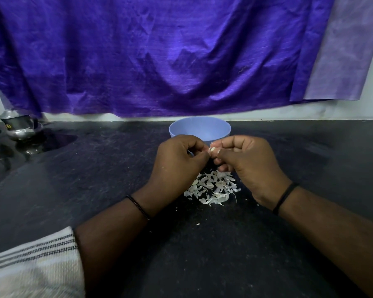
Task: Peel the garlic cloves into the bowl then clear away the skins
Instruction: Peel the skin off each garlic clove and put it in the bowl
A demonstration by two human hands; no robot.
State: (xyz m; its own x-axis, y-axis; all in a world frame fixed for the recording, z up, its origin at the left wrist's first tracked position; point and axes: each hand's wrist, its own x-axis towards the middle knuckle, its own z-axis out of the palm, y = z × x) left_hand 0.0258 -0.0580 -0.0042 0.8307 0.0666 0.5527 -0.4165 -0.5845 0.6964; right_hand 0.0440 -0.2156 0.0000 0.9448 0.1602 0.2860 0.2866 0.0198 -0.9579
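A pale garlic clove point(212, 149) is pinched between the fingertips of both hands, just in front of a light blue bowl point(199, 127) at the back of the dark counter. My left hand point(179, 163) grips it from the left, and my right hand point(246, 162) from the right. Both hands hover above a heap of white garlic skins point(213, 188) lying on the counter. What lies inside the bowl is hidden by its near wall and my hands.
A purple cloth point(159, 54) hangs on the wall behind the bowl. A steel vessel point(19, 127) stands at the far left, with wet patches around it. A striped white cloth point(35, 265) lies at the near left. Small skin flakes point(198, 223) are scattered near the heap.
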